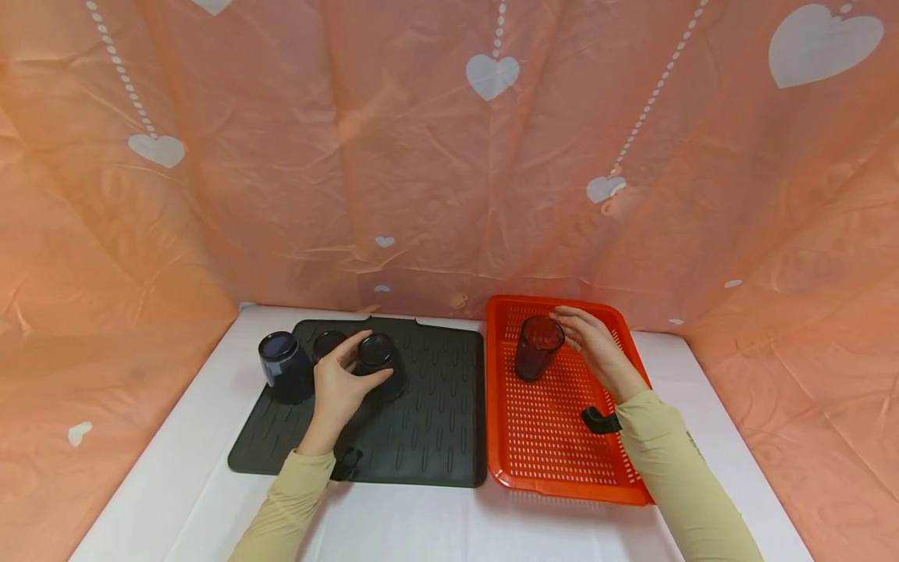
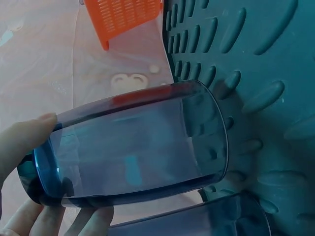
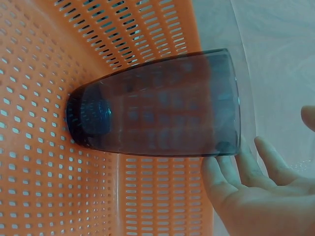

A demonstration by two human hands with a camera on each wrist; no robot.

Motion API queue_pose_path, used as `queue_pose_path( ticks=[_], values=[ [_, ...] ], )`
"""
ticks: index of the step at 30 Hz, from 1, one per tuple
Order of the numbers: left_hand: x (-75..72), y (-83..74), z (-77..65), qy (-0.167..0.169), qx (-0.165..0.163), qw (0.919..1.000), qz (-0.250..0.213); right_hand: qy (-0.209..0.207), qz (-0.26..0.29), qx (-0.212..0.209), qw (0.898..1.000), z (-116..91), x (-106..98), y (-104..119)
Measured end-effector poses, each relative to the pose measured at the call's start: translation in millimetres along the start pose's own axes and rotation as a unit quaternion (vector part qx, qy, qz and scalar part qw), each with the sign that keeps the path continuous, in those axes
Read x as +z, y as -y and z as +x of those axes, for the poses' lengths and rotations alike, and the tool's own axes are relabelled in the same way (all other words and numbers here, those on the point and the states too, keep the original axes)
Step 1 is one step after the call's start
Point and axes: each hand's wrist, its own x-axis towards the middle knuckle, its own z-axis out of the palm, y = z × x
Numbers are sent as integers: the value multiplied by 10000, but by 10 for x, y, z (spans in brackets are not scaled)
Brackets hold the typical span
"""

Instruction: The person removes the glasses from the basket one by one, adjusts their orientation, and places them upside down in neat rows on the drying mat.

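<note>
My left hand (image 1: 339, 402) holds an upside-down dark tinted drinking glass (image 1: 377, 353) by its base, thumb on one side and fingers on the other. In the left wrist view this glass (image 2: 133, 147) has its rim down at the ribbed dark mat (image 1: 442, 437). Two more upside-down glasses stand to its left, one (image 1: 281, 363) at the mat's edge and one (image 1: 328, 342) partly hidden behind my fingers. My right hand (image 1: 597, 351) has loosely extended fingers at the rim of an upright tinted glass (image 3: 157, 108) in the orange basket (image 1: 555, 488), its thumb apart from the glass.
The perforated basket stands right of the mat on a white table (image 1: 400, 519), its raised rim all around. A pink curtain (image 1: 421, 172) with white hearts hangs behind and at both sides. Black wrist-camera pieces (image 1: 600, 421) jut out beside my sleeves.
</note>
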Motion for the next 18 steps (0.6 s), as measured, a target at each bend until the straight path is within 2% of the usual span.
queue_pose_path(
  ticks=[12,18],
  values=[
    [79,17,27,-112,64,9992,383,8,-72,71,9999,-6,17,0],
    [100,35,41,-99,77,9992,383,-39,-30,101,9999,-10,13,-8]
  ],
)
